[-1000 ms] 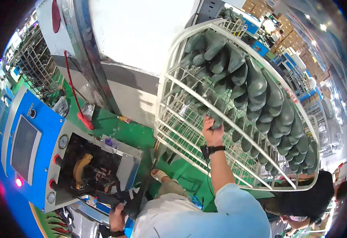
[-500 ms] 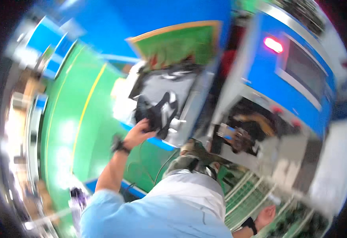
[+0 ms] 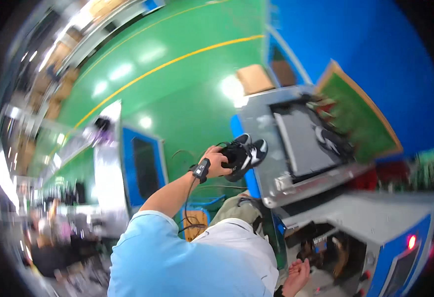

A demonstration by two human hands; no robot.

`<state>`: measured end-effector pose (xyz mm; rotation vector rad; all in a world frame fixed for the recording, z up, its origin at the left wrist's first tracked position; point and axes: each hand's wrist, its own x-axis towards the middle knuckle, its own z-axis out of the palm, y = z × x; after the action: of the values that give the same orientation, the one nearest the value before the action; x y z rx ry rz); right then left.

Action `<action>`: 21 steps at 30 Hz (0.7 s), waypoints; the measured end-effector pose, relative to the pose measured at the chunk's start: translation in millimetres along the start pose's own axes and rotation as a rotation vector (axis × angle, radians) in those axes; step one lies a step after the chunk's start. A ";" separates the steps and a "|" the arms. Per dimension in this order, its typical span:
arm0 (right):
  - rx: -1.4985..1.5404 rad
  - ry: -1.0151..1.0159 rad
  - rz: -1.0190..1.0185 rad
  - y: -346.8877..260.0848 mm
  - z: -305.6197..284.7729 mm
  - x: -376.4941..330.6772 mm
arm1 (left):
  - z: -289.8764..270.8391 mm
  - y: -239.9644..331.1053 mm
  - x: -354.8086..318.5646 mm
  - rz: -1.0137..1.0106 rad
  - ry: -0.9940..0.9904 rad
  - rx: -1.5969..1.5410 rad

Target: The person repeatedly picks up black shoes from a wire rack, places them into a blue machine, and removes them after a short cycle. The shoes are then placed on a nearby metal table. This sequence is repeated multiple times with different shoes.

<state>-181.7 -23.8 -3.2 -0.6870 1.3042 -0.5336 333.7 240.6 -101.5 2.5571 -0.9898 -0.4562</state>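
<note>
My left hand [image 3: 214, 161], with a dark band on its wrist, is closed on a pair of black sneakers [image 3: 240, 157] with white markings. The pair hangs over the near edge of a grey metal table [image 3: 264, 128], toes pointing to the table. Low in the view, my right hand [image 3: 296, 278] is away from the sneakers. Its fingers are loosely bent and apart, and nothing shows in them. Another dark sneaker [image 3: 332, 141] with white marks lies on a dark-rimmed grey tray [image 3: 298, 141] on the table.
A green panel with a wooden edge [image 3: 368, 109] stands behind the tray. A blue machine with a red light [image 3: 411, 241] is at the lower right. To the left are a blue-framed stand [image 3: 145, 161] and a shiny pale bench [image 3: 109, 166]. A brown box [image 3: 254, 79] sits beyond the table.
My left hand has taken the sneakers off the tray and drawn them to the table's near edge. The view has swung left, bringing more green floor into sight.
</note>
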 end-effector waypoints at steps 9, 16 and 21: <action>-0.458 -0.354 0.068 5.7 54.7 4.0 | -121.5 -175.5 -382.5 -0.676 0.320 0.299; -0.512 -0.354 0.050 10.3 13.1 29.4 | -228.0 -198.9 -477.6 -1.488 0.945 1.073; -0.481 -0.247 0.070 19.0 20.0 32.3 | -34.5 -181.3 -314.5 -0.759 0.526 0.429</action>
<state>-156.3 -30.2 -36.6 -1.0632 1.2235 -0.0668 231.6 590.7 -98.3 3.1239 0.1103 0.2927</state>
